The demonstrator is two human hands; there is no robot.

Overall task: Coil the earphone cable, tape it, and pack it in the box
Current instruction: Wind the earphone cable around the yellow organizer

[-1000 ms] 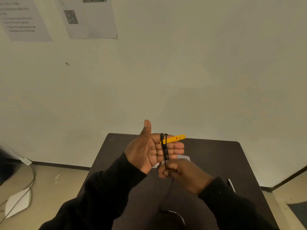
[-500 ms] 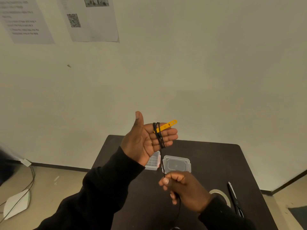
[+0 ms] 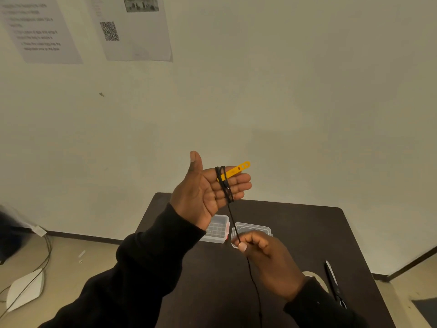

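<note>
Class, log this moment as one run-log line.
stage: coiling | left hand: open, cable looped round fingers | right hand: pinching cable | box: on table

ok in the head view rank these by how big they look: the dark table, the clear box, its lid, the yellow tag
1. dark table, by far the largest.
2. clear box and lid: look alike and both are partly hidden by the hands, so no ranking.
3. yellow tag, smallest, though nearer the camera.
</note>
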